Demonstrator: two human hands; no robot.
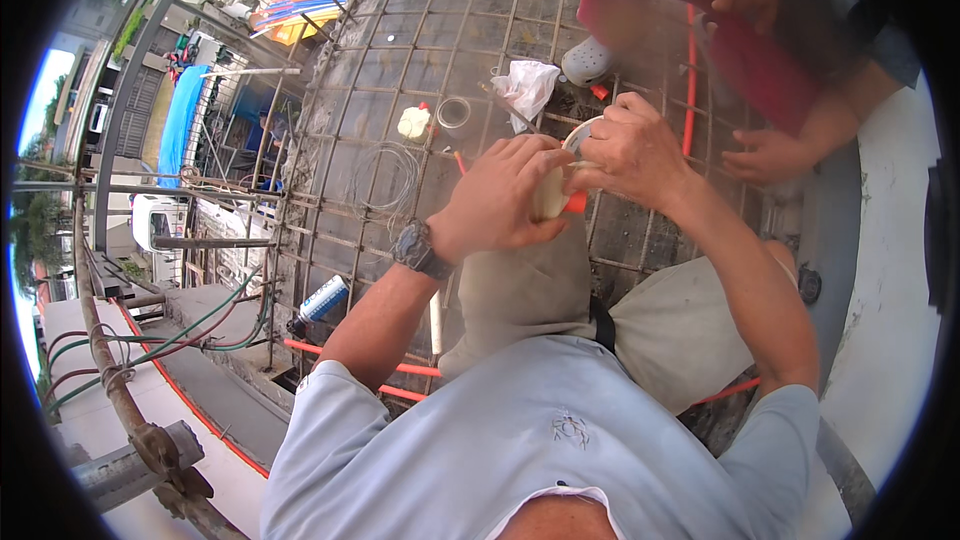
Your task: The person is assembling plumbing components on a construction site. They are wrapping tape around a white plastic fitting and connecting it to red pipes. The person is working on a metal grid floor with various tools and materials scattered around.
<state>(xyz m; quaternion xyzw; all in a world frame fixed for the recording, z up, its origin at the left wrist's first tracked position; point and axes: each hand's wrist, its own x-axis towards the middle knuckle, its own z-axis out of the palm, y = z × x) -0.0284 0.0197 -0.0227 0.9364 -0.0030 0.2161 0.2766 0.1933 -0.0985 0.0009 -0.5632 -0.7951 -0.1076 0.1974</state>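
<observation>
My left hand (505, 190), with a dark watch (420, 248) on its wrist, curls around a pale cream fitting (550, 196). A short orange tube end (576, 203) sticks out beside the fitting. Close by, my right hand (636, 152) grips a white ring (577, 136) that looks like a roll of tape. Both hands meet just above my knee. How the ring and the fitting touch is partly hidden by my fingers.
Rebar mesh (440, 35) covers the deck. Around my hands lie a white plastic bag (526, 90), another tape roll (453, 113), a cream fitting (413, 122), coiled wire (385, 177) and a blue-white can (322, 298). A co-worker's hand (770, 157) is at right, near orange conduit (690, 90).
</observation>
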